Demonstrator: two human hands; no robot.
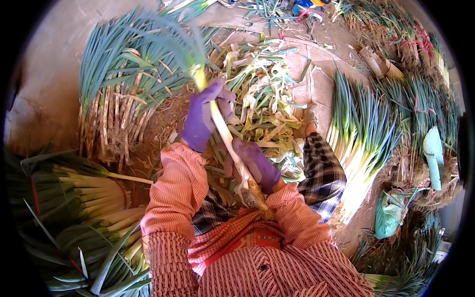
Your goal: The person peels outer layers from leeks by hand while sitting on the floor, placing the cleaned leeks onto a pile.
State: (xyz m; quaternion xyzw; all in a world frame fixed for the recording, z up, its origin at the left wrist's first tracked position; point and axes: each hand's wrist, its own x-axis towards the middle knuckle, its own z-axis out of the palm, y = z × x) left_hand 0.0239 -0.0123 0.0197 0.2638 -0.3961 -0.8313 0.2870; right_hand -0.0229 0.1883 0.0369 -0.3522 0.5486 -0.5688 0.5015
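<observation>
In front of my lap I hold a long green onion (225, 132) aslant, its root end down by my apron and its leaves pointing up and left. My left hand (205, 114), in a purple glove, is closed round the stalk just below the green part. Lower down, my right hand (253, 166), also gloved in purple, grips the white shank from the right side. Loose papery skin hangs near the brownish root end. The leaf tips are smeared by motion. Beneath and beyond my hands lies a heap of stripped leaves and skins (267, 121).
Untrimmed green onions with dirty roots (114, 111) lie at the far left. Bundles tied with red bands (91, 190) fill the near left. Whiter, cleaner onions (354, 143) lie right of my leg. More bundles (410, 109) and a green plastic bag (391, 214) line the right.
</observation>
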